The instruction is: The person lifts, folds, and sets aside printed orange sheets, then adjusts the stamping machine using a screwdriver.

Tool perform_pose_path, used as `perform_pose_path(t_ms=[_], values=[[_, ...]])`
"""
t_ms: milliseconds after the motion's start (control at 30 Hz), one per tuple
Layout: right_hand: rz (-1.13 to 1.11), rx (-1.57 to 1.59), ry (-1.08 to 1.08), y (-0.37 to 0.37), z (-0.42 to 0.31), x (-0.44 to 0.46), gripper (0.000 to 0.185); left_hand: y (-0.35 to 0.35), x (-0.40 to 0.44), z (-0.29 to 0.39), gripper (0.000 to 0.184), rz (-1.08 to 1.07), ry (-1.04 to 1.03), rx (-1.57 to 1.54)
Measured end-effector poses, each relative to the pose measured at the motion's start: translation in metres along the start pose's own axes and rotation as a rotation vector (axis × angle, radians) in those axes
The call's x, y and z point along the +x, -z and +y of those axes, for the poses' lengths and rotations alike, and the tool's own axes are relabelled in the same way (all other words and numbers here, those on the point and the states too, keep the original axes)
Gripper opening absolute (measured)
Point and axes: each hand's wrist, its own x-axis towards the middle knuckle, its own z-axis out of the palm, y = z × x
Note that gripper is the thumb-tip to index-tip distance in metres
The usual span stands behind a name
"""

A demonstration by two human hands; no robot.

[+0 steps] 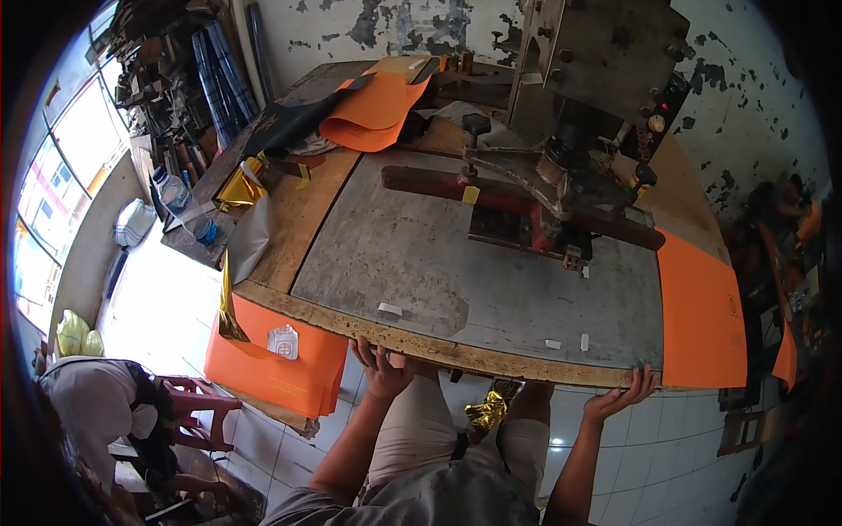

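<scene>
My left hand (pixel 384 374) holds the worn wooden front edge (pixel 491 358) of the work table, its fingers curled against it. Farther right, my right hand (pixel 619 396) grips the same edge with its fingertips up at the rim. Between and beyond my hands lies a grey metal plate (pixel 403 254) with a few white paper strips on it. Over the plate stands a press head (pixel 561 175) with a dark red bar (pixel 430 182). An orange sheet (pixel 702 307) hangs at the table's right, close to my right hand. Left of my left hand is a stack of orange sheets (pixel 276 368).
A rolled orange sheet (pixel 373 110) and black material (pixel 289 123) lie at the back left. Gold foil (pixel 230 302) droops over the left edge, and more foil (pixel 489 408) is below the table. A person (pixel 105 412) sits at the lower left near a red stool (pixel 195 408).
</scene>
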Motion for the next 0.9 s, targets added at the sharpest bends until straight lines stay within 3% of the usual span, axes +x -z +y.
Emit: perform_pose_path(t_ms=[533,633,733,900], values=[[0.016,0.092,-0.08,0.003,-0.007,0.001,0.053,-0.002,0.0,0.001,0.099,0.015,-0.005,0.012],[-0.118,0.028,-0.055,0.015,-0.003,0.002,0.054,0.0,0.0,0.001,0.099,0.007,0.0,0.016],[-0.036,0.082,-0.102,0.014,-0.007,0.002,0.057,0.0,-0.003,0.0,0.099,-0.002,-0.004,0.001],[-0.213,0.029,-0.073,0.033,-0.003,0.008,0.055,-0.002,-0.002,0.0,0.099,0.016,0.017,0.003]])
